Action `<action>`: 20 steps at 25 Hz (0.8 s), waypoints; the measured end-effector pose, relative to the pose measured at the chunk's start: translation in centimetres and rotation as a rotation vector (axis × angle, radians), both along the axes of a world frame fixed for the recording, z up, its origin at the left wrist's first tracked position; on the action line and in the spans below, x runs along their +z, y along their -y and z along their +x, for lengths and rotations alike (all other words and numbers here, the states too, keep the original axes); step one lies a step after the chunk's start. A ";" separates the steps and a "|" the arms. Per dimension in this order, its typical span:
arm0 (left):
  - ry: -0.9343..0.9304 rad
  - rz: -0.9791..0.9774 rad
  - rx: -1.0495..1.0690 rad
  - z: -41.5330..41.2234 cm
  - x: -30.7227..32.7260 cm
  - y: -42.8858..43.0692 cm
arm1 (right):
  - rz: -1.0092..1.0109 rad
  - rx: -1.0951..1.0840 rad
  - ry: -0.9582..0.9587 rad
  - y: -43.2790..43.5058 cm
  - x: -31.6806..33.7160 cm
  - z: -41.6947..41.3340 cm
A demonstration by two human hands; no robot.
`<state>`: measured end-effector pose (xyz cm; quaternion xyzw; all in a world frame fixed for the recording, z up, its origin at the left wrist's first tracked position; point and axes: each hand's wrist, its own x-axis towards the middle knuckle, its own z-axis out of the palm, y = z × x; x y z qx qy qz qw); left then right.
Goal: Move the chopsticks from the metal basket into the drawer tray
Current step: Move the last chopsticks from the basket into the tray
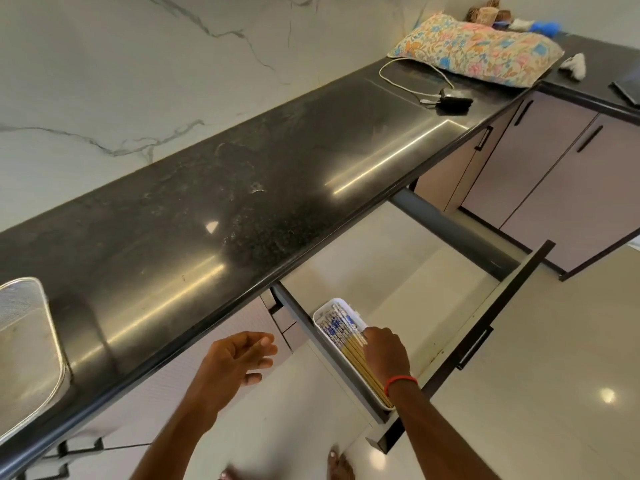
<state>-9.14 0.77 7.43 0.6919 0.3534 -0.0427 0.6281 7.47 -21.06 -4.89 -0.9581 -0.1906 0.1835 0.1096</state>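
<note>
Several wooden chopsticks [346, 337] with blue-and-white patterned ends lie side by side in a narrow white tray [323, 308] at the left side of the open drawer [460, 344]. My right hand [386, 351] reaches down into the tray, its fingertips on the chopsticks' wooden shafts; whether it pinches one is hidden. My left hand [239, 355] hovers in the air left of the drawer, fingers loosely curled, holding nothing. The metal mesh basket [24, 344] stands on the black countertop at the far left; no chopsticks show in it.
The black granite countertop [242, 188] runs diagonally above the drawer. At its far end lie a floral pillow [478, 50], a white cable and a black device [453, 100]. Closed cabinet doors [540, 174] stand at right. My bare feet show on the pale floor tiles.
</note>
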 end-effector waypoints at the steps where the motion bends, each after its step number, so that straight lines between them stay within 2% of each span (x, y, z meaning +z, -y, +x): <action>1: -0.004 0.004 0.001 0.2 0.1 0.2 | -0.050 0.034 0.020 0.1 -0.4 -0.1; 10: -0.083 0.012 0.041 -0.5 -0.3 0.8 | -0.201 0.231 -0.013 1.4 -3.0 -0.9; 14: -0.082 0.025 0.028 -0.6 -0.3 1.2 | -0.191 0.231 0.037 1.2 -2.4 -0.8; 20: -0.033 0.026 -0.053 0.0 0.3 1.7 | 0.132 0.050 0.057 3.5 0.7 -1.9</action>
